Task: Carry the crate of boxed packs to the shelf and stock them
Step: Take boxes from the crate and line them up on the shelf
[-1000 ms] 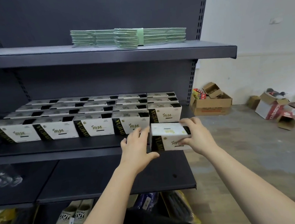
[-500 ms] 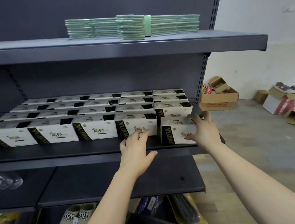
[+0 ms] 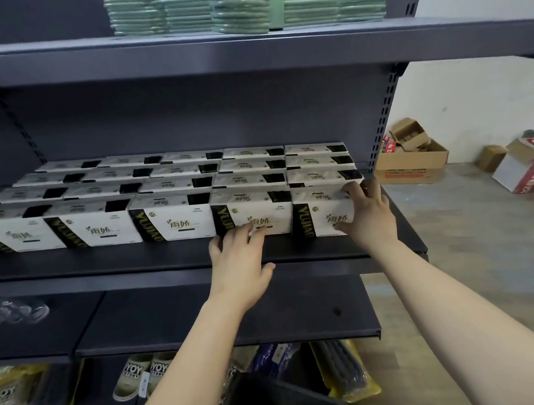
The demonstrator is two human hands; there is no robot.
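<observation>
White boxed packs with black and gold side bands fill the dark middle shelf (image 3: 168, 258) in several rows. The rightmost front pack (image 3: 319, 212) stands in line with the front row. My right hand (image 3: 370, 215) grips its right end, fingers on top and thumb at the lower front. My left hand (image 3: 240, 262) is open, its fingertips touching the lower front of the neighbouring pack (image 3: 253, 213). The dark crate (image 3: 294, 401) shows at the bottom edge below my arms; its contents are mostly hidden.
The upper shelf (image 3: 247, 52) carries stacked green packs (image 3: 244, 7). A lower shelf (image 3: 227, 317) juts out beneath my hands, with bagged slippers (image 3: 141, 373) under it. Cardboard boxes (image 3: 411, 159) lie on the concrete floor at the right.
My right hand carried the pack from in front of the shelf up onto it and pushed it into the front row. My left hand moved forward to the neighbouring pack.
</observation>
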